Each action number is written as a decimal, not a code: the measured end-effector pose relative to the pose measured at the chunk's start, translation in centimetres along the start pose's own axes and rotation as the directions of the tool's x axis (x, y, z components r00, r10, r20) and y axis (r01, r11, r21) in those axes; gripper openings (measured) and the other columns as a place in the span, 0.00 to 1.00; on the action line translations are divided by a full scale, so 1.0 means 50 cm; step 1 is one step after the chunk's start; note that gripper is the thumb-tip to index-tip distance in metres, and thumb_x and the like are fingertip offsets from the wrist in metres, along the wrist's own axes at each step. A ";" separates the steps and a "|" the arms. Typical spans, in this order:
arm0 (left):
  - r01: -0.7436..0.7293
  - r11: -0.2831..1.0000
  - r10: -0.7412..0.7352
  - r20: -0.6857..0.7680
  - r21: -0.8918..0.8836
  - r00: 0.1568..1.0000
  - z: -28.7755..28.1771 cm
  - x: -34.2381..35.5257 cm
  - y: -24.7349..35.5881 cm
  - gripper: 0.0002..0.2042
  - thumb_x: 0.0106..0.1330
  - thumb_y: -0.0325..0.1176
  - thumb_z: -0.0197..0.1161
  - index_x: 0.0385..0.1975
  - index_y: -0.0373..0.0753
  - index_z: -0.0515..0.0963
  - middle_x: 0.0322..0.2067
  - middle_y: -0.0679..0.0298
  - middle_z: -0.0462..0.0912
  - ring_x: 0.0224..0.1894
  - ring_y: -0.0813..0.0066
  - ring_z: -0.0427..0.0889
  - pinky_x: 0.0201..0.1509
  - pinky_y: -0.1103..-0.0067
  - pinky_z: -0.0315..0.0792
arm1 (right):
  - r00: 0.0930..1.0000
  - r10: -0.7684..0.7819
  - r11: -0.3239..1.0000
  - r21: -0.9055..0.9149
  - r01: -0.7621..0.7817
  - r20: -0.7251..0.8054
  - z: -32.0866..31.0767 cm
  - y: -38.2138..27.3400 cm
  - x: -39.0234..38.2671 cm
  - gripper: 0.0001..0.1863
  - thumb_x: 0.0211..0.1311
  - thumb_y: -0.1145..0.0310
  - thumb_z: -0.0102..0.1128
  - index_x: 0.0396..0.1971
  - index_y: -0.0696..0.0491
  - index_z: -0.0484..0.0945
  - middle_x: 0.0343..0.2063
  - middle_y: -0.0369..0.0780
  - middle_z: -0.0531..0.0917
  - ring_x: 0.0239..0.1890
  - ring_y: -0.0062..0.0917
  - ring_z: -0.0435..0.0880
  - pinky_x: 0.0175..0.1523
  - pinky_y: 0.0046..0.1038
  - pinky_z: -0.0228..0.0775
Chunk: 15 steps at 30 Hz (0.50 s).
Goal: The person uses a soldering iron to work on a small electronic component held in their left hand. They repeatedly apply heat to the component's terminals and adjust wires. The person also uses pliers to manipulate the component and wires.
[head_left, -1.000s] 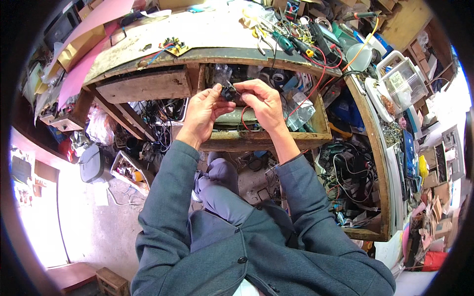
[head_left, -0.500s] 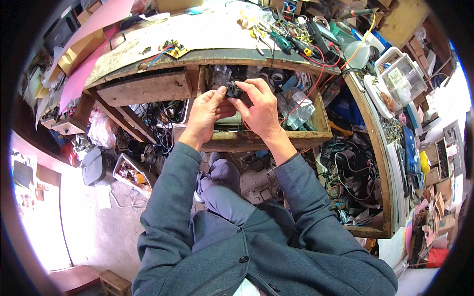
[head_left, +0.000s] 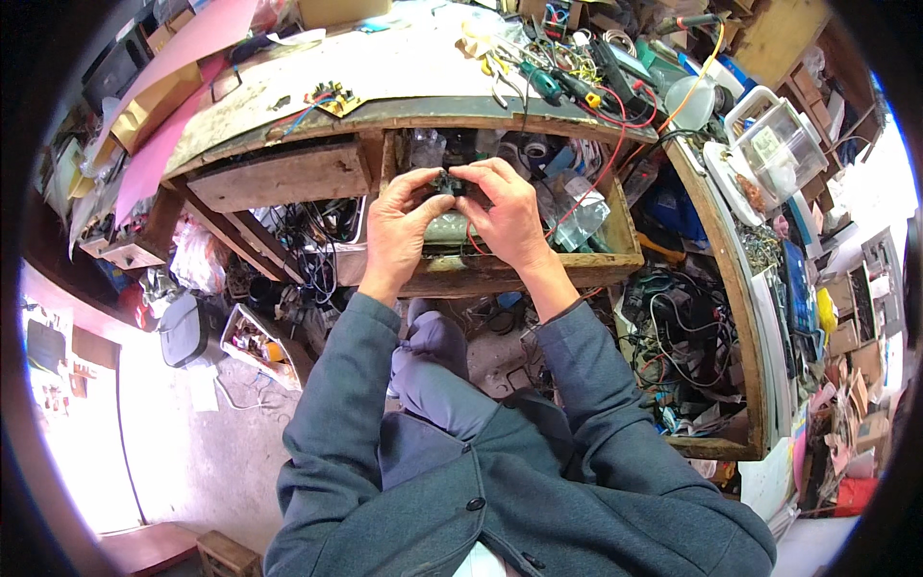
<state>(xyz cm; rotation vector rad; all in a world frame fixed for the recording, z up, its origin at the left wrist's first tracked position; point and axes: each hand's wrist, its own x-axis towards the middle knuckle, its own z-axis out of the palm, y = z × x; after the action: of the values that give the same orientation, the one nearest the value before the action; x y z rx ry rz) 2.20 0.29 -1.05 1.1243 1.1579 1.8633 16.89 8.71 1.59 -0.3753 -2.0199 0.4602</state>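
Between my two hands, above the open wooden drawer (head_left: 538,274), is a small black part (head_left: 448,185) whose exact kind is too small to tell. My left hand (head_left: 399,216) pinches its left side with thumb and index finger. On the other side, my right hand (head_left: 505,207) grips it with thumb and fingertips. The fingers cover much of the part. Beneath the hands, the drawer holds clear plastic bags (head_left: 582,216), a round dark piece and other loose items.
On the bench top (head_left: 404,82) lie a small circuit board with wires (head_left: 332,98), pliers (head_left: 498,79) and a green-handled tool (head_left: 541,83). A red cable (head_left: 615,173) hangs over the drawer. Tangled cables (head_left: 687,327) fill a compartment at right; an open bin (head_left: 260,341) stands on the floor.
My left hand has turned, its thumb now lower and its index finger at the part's top. My right fingers have shifted along the part's upper edge. Both hands stay over the drawer.
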 end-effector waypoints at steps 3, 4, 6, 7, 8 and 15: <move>-0.045 0.999 0.045 -0.006 0.016 0.999 -0.004 0.002 -0.004 0.19 0.59 0.20 0.71 0.51 0.35 0.82 0.50 0.66 0.81 0.50 0.78 0.80 0.56 0.80 0.76 | 0.999 0.029 0.999 0.022 -0.029 0.014 -0.004 -0.003 0.000 0.19 0.46 0.82 0.69 0.42 0.56 0.83 0.37 0.44 0.83 0.39 0.38 0.84 0.44 0.32 0.79; -0.050 0.999 0.050 -0.003 0.004 0.999 -0.004 0.001 -0.003 0.19 0.59 0.20 0.72 0.51 0.35 0.82 0.50 0.66 0.81 0.51 0.78 0.80 0.56 0.80 0.76 | 0.999 0.046 0.999 0.027 -0.046 0.023 -0.005 -0.004 -0.001 0.18 0.47 0.82 0.69 0.42 0.56 0.83 0.37 0.44 0.83 0.39 0.38 0.84 0.44 0.32 0.80; -0.067 0.998 0.067 0.004 0.006 0.998 -0.002 0.003 -0.001 0.18 0.58 0.20 0.72 0.50 0.35 0.82 0.50 0.66 0.81 0.51 0.78 0.80 0.56 0.80 0.76 | 0.999 0.043 0.999 0.018 -0.043 0.026 -0.007 -0.005 -0.002 0.18 0.47 0.82 0.68 0.42 0.56 0.83 0.37 0.44 0.83 0.39 0.38 0.85 0.44 0.32 0.80; -0.077 0.997 0.077 0.006 0.022 0.997 -0.002 0.004 0.000 0.18 0.58 0.20 0.72 0.50 0.35 0.82 0.51 0.66 0.81 0.51 0.78 0.80 0.57 0.80 0.76 | 0.999 0.041 0.999 0.013 -0.042 0.028 -0.007 -0.005 -0.002 0.18 0.47 0.82 0.68 0.41 0.56 0.83 0.36 0.43 0.83 0.39 0.37 0.85 0.44 0.32 0.80; -0.086 0.995 0.086 0.006 0.040 0.996 -0.004 0.004 0.001 0.18 0.58 0.20 0.72 0.49 0.35 0.83 0.51 0.66 0.81 0.51 0.78 0.81 0.57 0.80 0.76 | 1.000 0.007 1.000 -0.004 -0.007 0.007 -0.007 -0.005 0.000 0.18 0.47 0.83 0.68 0.41 0.56 0.83 0.37 0.43 0.83 0.39 0.38 0.85 0.44 0.32 0.80; 0.260 0.917 -0.273 -0.004 -0.301 0.962 -0.009 0.021 0.015 0.30 0.67 0.46 0.69 0.60 0.32 0.69 0.47 0.55 0.81 0.44 0.70 0.85 0.47 0.74 0.82 | 0.995 -0.037 0.998 -0.044 0.033 -0.087 -0.003 -0.013 0.005 0.18 0.46 0.83 0.67 0.41 0.56 0.81 0.41 0.43 0.82 0.44 0.39 0.84 0.48 0.34 0.79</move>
<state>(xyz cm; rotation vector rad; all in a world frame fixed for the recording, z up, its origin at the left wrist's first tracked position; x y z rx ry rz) 1.29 0.73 -0.12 0.7193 0.9590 1.7825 16.86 8.27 2.14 -0.3786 -1.9497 0.3735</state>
